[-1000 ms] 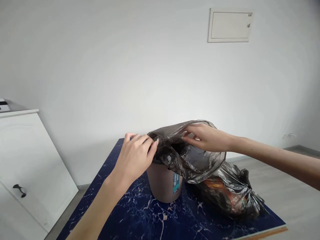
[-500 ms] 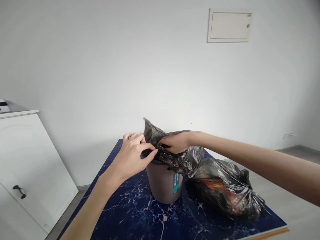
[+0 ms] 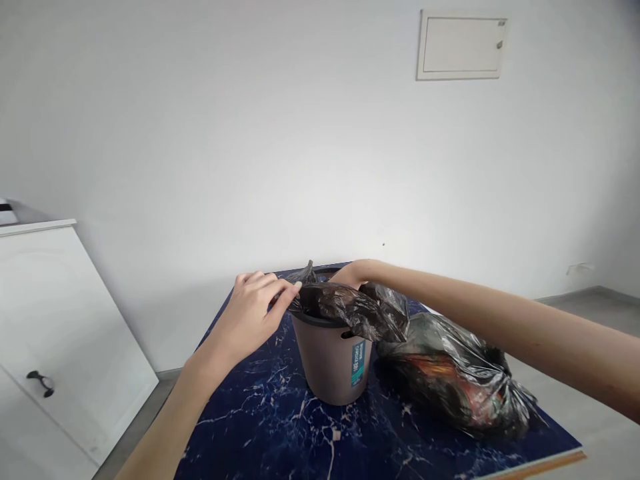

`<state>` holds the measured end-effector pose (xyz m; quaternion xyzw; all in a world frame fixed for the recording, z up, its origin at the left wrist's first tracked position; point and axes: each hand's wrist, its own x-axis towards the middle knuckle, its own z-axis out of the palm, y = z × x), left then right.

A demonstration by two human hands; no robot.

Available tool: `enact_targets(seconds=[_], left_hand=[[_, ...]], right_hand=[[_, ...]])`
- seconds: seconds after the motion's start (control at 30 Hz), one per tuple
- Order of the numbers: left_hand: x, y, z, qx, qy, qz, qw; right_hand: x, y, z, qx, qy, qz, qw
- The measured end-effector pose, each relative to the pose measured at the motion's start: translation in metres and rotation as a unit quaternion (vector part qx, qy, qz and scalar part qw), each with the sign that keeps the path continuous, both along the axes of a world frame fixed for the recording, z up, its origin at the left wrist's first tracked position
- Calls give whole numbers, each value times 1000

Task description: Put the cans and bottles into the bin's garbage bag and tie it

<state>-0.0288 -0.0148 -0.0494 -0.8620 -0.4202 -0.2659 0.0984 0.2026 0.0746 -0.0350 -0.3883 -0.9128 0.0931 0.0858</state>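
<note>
A brown-grey trash bin [image 3: 327,367] with a dark rim and a teal label stands on the blue marbled tabletop [image 3: 280,433]. Over its mouth lies a thin black trash bag [image 3: 345,307], crumpled and hanging past the right rim. At the left of the rim, my left hand [image 3: 263,300] pinches the bag's edge between thumb and fingers. My right hand [image 3: 350,275] reaches down into the bin behind the bag's front edge, so its fingers are hidden.
A tied, filled black trash bag [image 3: 450,380] with coloured contents showing through lies right of the bin. At the left stands a white cabinet [image 3: 65,333] with a dark handle. Behind the table rises a white wall with a panel [image 3: 463,45].
My right hand has gone from above the rim down into the bin, pushing part of the bag lower. My left hand has shifted slightly left, still pinching the bag's edge.
</note>
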Motion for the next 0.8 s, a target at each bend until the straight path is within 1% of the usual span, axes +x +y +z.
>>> enact_targets(seconds=[0.07, 0.13, 0.23, 0.33, 0.4, 0.47, 0.57, 0.6, 0.63, 0.67, 0.73, 0.8], left_hand=[[-3, 0, 1, -5, -23, 29, 999], [-6, 2, 1, 5, -26, 54, 998], [-11, 11, -2, 37, 20, 62, 997], [-14, 21, -7, 44, 33, 77, 995], [-14, 24, -9, 9, 5, 89, 996], [-15, 26, -9, -51, -43, 96, 993], [-14, 27, -6, -124, -97, 106, 982], [-13, 27, -4, -133, -106, 109, 979], [-12, 28, -3, -136, -113, 112, 978], [-11, 28, -1, -135, -122, 115, 977], [-8, 30, 1, -126, -154, 117, 973], [-7, 30, 1, -121, -189, 120, 967]], right_hand=[[11, -6, 13, -50, -32, 35, 998], [25, -12, 23, -65, -37, 50, 996], [48, -18, 28, -22, 1, 25, 999], [64, -23, 22, 32, 47, -17, 998], [69, -32, 16, 56, 75, -38, 995], [70, -48, 11, 54, 116, -47, 991], [67, -82, 5, 13, 172, -28, 985], [66, -93, 2, 20, 174, -14, 984], [65, -103, -1, 51, 167, 3, 985], [64, -112, -6, 104, 158, 23, 982], [62, -124, -16, 221, 134, 64, 964], [60, -132, -27, 306, 100, 97, 942]])
